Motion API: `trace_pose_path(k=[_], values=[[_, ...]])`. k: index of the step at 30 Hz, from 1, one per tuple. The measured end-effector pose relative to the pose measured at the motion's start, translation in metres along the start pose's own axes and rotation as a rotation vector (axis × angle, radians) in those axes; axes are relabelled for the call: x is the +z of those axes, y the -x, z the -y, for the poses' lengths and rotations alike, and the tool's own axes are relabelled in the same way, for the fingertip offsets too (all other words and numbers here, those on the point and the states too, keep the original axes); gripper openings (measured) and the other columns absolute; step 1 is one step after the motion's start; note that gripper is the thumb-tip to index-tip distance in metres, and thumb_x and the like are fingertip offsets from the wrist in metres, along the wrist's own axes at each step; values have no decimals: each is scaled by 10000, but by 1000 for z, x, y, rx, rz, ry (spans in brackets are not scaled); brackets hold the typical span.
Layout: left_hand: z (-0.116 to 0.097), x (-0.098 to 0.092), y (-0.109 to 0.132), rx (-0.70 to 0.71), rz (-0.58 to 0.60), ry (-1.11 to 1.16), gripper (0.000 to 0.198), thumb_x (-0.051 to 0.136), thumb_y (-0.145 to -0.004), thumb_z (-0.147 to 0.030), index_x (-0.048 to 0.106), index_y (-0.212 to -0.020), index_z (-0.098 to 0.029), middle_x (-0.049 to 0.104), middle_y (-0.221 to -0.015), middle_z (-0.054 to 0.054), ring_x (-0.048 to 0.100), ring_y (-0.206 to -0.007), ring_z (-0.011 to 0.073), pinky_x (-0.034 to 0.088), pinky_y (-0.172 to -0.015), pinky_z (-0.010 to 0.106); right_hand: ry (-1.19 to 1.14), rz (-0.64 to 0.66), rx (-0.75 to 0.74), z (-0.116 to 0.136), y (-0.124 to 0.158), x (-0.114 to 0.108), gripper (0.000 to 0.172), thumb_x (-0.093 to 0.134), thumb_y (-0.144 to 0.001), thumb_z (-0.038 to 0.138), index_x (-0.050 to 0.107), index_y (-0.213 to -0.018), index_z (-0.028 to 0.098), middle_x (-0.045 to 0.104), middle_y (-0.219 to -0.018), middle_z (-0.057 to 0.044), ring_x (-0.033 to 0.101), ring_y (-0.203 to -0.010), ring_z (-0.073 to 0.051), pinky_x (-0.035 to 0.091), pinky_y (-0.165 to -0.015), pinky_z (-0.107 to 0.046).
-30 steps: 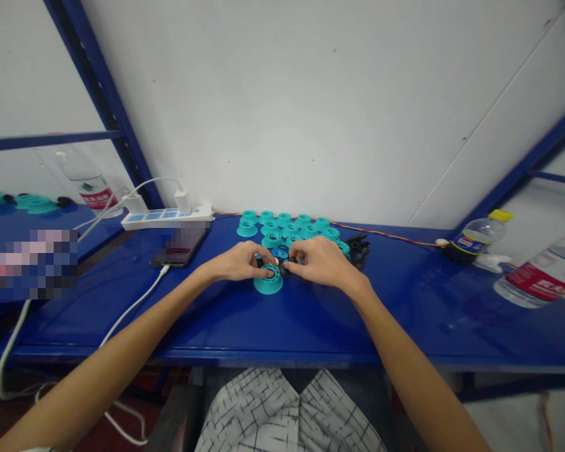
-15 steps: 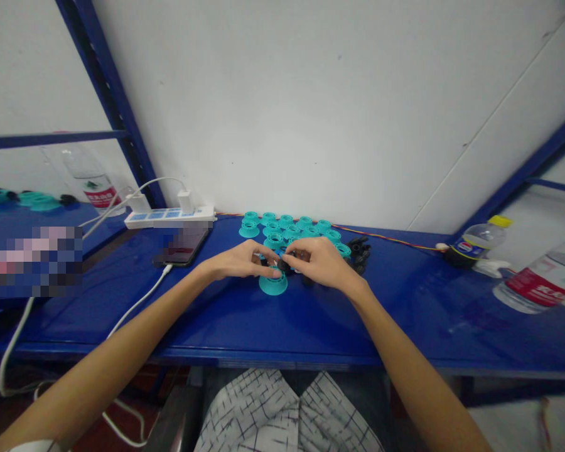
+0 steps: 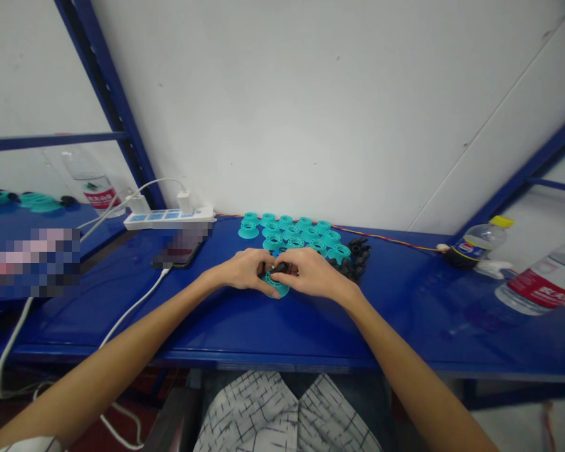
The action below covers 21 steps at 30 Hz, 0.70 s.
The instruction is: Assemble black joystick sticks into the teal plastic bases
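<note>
Both my hands meet at the middle of the blue table [image 3: 395, 314]. My left hand [image 3: 240, 270] grips a teal plastic flanged spool [image 3: 277, 287], which is tilted and partly hidden by my fingers. My right hand [image 3: 313, 271] pinches a small black plastic piece [image 3: 277, 269] against the spool's top. Behind my hands stands a group of several similar teal spools [image 3: 287, 235]. A pile of black plastic pieces [image 3: 356, 254] lies close to my right hand. Whether the black piece is seated in the spool is hidden.
A white power strip [image 3: 168, 218] with plugged-in chargers and a phone [image 3: 179, 253] on a white cable lie left of my hands. Plastic bottles [image 3: 539, 282] stand at the right. A thin wire runs along the wall. More teal parts [image 3: 35, 201] lie on a table at the left.
The teal spool has gone from standing flat in front of my hands to tilted between them. My hands have closed in around it, with the black piece now at its top.
</note>
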State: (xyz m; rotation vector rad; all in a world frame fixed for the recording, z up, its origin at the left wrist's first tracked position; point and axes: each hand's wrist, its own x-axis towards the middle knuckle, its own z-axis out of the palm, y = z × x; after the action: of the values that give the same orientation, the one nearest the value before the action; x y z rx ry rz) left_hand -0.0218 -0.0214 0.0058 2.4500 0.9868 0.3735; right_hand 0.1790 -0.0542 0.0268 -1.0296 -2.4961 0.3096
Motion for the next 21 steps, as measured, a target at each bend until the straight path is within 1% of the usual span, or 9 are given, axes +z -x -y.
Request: trace_pose_path(k=[4,7,10,14,17,21], values=[[-3,1,0,-11,-15,1,532,761,-601,-655,617,-762,-169,547,-728,-21,473,-649,115,304,-574,218,-44,56,29,0,2,-5,152,619,-861,239,731,-920,155,725,-840,-49,603,-715,-136,369,-652,-234],[-3,3,0,0,-27,18,526,764,-606,-644,617,-764,-165,538,-700,-30,459,-623,107,281,-559,224,-82,69,55,0,2,-7,151,621,-855,214,727,-942,151,712,-798,-34,594,-695,-129,368,-645,-229],[-4,6,-1,8,-44,24,515,772,-611,-627,607,-742,-157,517,-656,-40,445,-601,100,263,-556,230,-105,67,69,-1,2,-8,127,634,-843,204,718,-915,141,678,-719,-14,567,-641,-118,353,-614,-222],[-6,11,-3,-1,-64,17,522,757,-614,-653,611,-734,-166,520,-637,-45,434,-582,96,249,-548,229,-97,82,91,-2,3,-10,103,646,-830,219,707,-847,138,642,-658,-4,542,-596,-116,326,-572,-221],[-9,12,-2,-12,-70,26,528,758,-602,-664,616,-741,-174,529,-634,-46,454,-581,101,260,-546,225,-78,88,101,-1,3,-11,105,638,-830,225,699,-820,140,637,-644,-4,539,-585,-119,316,-559,-226],[-11,13,-1,-19,-90,-4,535,746,-603,-679,623,-745,-178,535,-633,-46,470,-581,102,260,-543,224,-46,91,99,0,4,-10,97,622,-829,215,683,-819,140,656,-677,-16,557,-613,-127,324,-571,-229]])
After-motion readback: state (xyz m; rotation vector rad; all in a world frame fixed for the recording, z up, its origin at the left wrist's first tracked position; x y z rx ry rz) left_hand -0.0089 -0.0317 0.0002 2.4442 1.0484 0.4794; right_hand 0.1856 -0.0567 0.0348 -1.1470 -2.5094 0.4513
